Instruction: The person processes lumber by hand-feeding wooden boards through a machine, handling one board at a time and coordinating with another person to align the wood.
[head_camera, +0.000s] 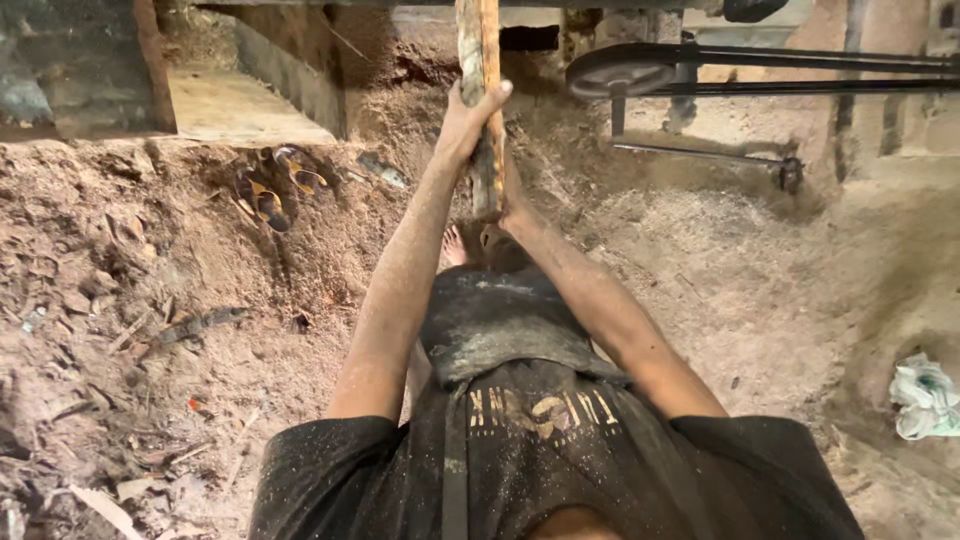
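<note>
Sawdust floor (700, 300) is lying all around me, sandals (270, 190) off to the side. I am gripping the upright pole (480, 60), left hand (468, 120) clamped high, right hand (510, 205) closed low. Next, I judge, calls for a firm two-handed pull.

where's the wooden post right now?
Head view, top centre: the wooden post stands upright, gripped by the left hand with the right hand below it, left of the belt wheel.
</note>
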